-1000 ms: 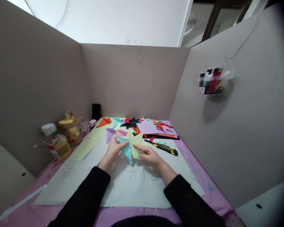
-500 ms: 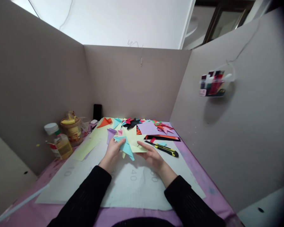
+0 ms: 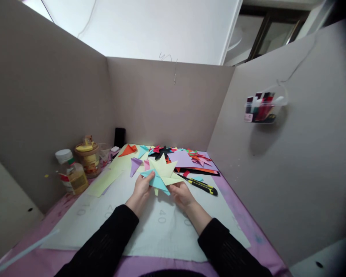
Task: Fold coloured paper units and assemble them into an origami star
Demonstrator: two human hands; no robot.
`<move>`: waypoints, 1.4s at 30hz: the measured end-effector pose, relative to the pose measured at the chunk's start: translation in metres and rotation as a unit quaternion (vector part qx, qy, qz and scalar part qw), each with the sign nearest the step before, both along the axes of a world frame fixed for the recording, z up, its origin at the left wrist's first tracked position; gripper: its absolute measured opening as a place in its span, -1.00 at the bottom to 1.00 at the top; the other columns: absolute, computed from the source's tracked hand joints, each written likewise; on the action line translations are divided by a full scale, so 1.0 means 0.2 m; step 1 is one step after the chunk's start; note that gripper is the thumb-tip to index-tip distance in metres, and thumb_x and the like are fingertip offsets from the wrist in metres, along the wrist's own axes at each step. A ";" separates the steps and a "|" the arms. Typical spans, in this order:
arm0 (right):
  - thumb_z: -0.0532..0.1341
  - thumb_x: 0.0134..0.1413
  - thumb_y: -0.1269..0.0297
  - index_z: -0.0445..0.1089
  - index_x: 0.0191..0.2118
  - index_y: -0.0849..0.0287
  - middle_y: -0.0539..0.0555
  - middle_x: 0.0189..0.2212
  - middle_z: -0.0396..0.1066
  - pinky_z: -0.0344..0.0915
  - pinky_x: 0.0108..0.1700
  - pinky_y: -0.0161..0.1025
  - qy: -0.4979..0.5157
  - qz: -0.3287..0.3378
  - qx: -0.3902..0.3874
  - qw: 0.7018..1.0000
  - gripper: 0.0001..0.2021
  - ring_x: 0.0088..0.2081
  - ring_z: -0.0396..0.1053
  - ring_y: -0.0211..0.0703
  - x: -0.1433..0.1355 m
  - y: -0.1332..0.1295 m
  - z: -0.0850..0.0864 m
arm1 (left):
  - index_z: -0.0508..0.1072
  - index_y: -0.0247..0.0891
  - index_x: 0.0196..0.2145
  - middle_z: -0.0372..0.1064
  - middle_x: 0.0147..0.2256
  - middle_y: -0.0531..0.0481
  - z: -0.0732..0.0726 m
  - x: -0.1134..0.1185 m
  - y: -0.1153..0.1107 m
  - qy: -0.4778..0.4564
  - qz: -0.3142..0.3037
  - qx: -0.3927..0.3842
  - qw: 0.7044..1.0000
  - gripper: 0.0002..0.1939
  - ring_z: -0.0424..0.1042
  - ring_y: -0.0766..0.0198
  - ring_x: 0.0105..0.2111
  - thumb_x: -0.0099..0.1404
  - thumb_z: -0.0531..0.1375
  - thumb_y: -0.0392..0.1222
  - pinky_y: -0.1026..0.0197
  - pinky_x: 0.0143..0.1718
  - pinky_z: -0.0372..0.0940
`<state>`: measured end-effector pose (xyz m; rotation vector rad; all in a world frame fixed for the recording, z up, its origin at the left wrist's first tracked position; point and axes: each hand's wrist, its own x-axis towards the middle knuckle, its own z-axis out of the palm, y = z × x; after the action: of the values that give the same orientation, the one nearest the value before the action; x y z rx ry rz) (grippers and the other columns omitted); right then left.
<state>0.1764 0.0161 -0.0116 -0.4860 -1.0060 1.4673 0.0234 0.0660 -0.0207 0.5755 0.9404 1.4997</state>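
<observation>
Between my two hands, above the white sheet point(image 3: 161, 240), is a folded paper star with pale yellow points point(image 3: 165, 169) and a light blue folded piece point(image 3: 156, 182) at its lower left. My left hand point(image 3: 142, 192) is closed on the blue piece, the thumb lying on top. My right hand point(image 3: 182, 194) grips the star's lower right edge, its fingers partly hidden underneath. A purple folded piece point(image 3: 135, 166) and a pink one point(image 3: 147, 165) lie just behind my left hand. To the right of my right hand rests a black and yellow utility knife point(image 3: 202, 186).
Finished paper stars point(image 3: 161, 151) and stacked purple paper point(image 3: 180, 158) lie at the back. Orange point(image 3: 128, 150) and blue folded pieces sit back left. A bottle point(image 3: 73, 177), a tub point(image 3: 88, 159) and a black phone-like object point(image 3: 120, 136) stand left. A clear basket point(image 3: 261, 109) hangs on the right wall.
The star has turned and tilted, so its yellow points now face upward. My right hand has shifted from its right side to beneath its lower right edge. The view has moved slightly.
</observation>
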 end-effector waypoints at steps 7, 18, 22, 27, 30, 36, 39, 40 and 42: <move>0.45 -0.30 0.21 0.48 -0.13 0.16 0.15 -0.12 0.51 0.26 0.09 0.08 -0.041 -0.113 -0.027 0.992 -0.51 -0.04 0.42 0.11 -0.01 0.05 -0.06 | 0.48 -0.38 -0.29 0.52 -0.40 -0.10 0.07 0.06 -0.10 0.029 -0.073 0.098 0.992 -0.58 0.48 0.21 -0.47 -0.12 0.44 -0.15 0.22 -0.40 0.35; 0.45 -0.34 0.26 0.48 -0.15 0.17 0.12 -0.18 0.53 0.32 0.04 0.01 -0.014 -0.158 -0.029 0.987 -0.52 -0.10 0.45 0.06 -0.02 0.06 -0.03 | 0.41 -0.31 -0.37 0.46 -0.46 0.06 0.05 0.11 -0.14 0.052 -0.055 0.135 0.988 -0.62 0.42 0.31 -0.48 -0.11 0.43 -0.15 0.27 -0.38 0.27; 0.45 -0.37 0.27 0.47 -0.12 0.18 0.12 -0.19 0.54 0.31 0.05 0.03 -0.006 -0.178 -0.049 0.983 -0.48 -0.09 0.45 0.07 -0.02 0.07 -0.03 | 0.35 -0.28 -0.36 0.44 -0.48 0.08 0.06 0.11 -0.15 0.055 -0.055 0.118 0.990 -0.57 0.41 0.32 -0.51 -0.14 0.44 -0.14 0.28 -0.41 0.25; 0.46 -0.38 0.26 0.47 -0.12 0.18 0.12 -0.17 0.53 0.30 0.06 0.03 -0.011 -0.204 -0.051 0.978 -0.47 -0.09 0.44 0.07 0.00 0.08 -0.04 | 0.35 -0.26 -0.23 0.43 -0.44 0.03 0.11 0.06 -0.14 0.135 -0.033 0.139 0.981 -0.51 0.41 0.28 -0.47 -0.11 0.42 -0.14 0.27 -0.40 0.26; 0.46 -0.36 0.24 0.47 -0.12 0.18 0.14 -0.14 0.52 0.30 0.05 0.04 -0.023 -0.222 -0.046 0.974 -0.47 -0.08 0.44 0.09 0.02 0.08 -0.04 | 0.40 -0.21 -0.22 0.44 -0.27 -0.06 0.14 -0.01 -0.14 0.292 0.055 0.235 0.925 -0.62 0.41 0.18 -0.25 -0.02 0.37 -0.16 0.19 -0.22 0.27; 0.45 -0.33 0.20 0.48 -0.13 0.19 0.14 -0.13 0.51 0.30 0.05 0.04 -0.047 -0.238 -0.026 0.970 -0.50 -0.07 0.43 0.10 0.04 0.09 -0.05 | 0.49 -0.19 -0.36 0.39 -0.31 -0.06 0.15 -0.08 -0.14 0.560 0.075 0.379 0.733 -0.95 0.35 0.14 -0.22 0.19 0.22 -0.22 0.11 -0.13 0.22; 0.44 -0.31 0.21 0.48 -0.13 0.18 0.14 -0.13 0.51 0.30 0.05 0.04 -0.053 -0.239 -0.015 0.969 -0.51 -0.07 0.44 0.09 0.04 0.09 -0.05 | 0.46 -0.19 -0.30 0.41 -0.29 -0.06 0.13 -0.07 -0.13 0.589 0.075 0.380 0.710 -0.91 0.34 0.13 -0.21 0.19 0.21 -0.23 0.11 -0.13 0.21; 0.44 -0.31 0.22 0.48 -0.14 0.17 0.13 -0.14 0.52 0.30 0.05 0.04 -0.054 -0.240 -0.014 0.969 -0.53 -0.08 0.44 0.08 0.04 0.09 -0.06 | 0.45 -0.19 -0.28 0.42 -0.29 -0.06 0.13 -0.07 -0.13 0.593 0.078 0.378 0.706 -0.89 0.35 0.12 -0.21 0.19 0.21 -0.24 0.11 -0.13 0.21; 0.44 -0.31 0.24 0.49 -0.16 0.16 0.12 -0.16 0.53 0.31 0.04 0.02 -0.052 -0.240 -0.015 0.969 -0.55 -0.10 0.45 0.06 0.04 0.09 -0.06 | 0.44 -0.20 -0.30 0.42 -0.30 -0.05 0.13 -0.07 -0.13 0.601 0.077 0.381 0.698 -0.92 0.35 0.12 -0.22 0.19 0.21 -0.24 0.10 -0.13 0.20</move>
<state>0.1851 0.0343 -0.0239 -0.7759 -0.8722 1.0310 0.0096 0.0406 0.0043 2.3389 1.2793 1.5507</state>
